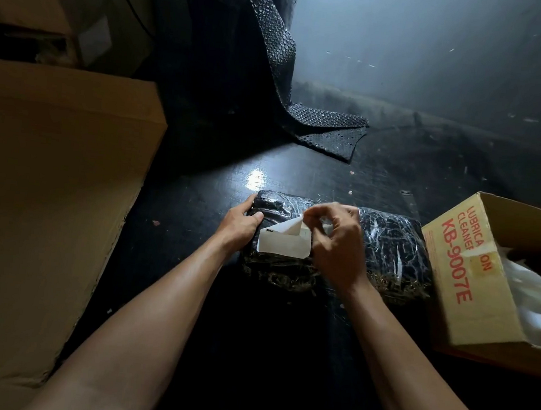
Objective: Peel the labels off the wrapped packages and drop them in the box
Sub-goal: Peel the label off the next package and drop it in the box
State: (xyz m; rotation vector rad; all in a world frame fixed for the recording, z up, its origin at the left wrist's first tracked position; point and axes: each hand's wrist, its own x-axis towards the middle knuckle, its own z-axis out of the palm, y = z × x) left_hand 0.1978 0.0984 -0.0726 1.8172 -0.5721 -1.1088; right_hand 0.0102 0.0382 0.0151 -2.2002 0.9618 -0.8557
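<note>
A black package (388,247) wrapped in shiny clear film lies on the dark table in front of me. A white label (283,244) sits on its near left part, its upper right corner curled up off the film. My right hand (335,241) pinches that lifted corner between thumb and fingers. My left hand (240,225) grips the package's left end and holds it down. At the right stands an open cardboard box (453,267) with red print, with crumpled white papers (533,299) inside it.
A large flat cardboard sheet (46,198) leans along the left side of the table. A strip of black bubble wrap (324,123) hangs down and lies on the table farther back. The dark tabletop (275,339) carries small paper scraps.
</note>
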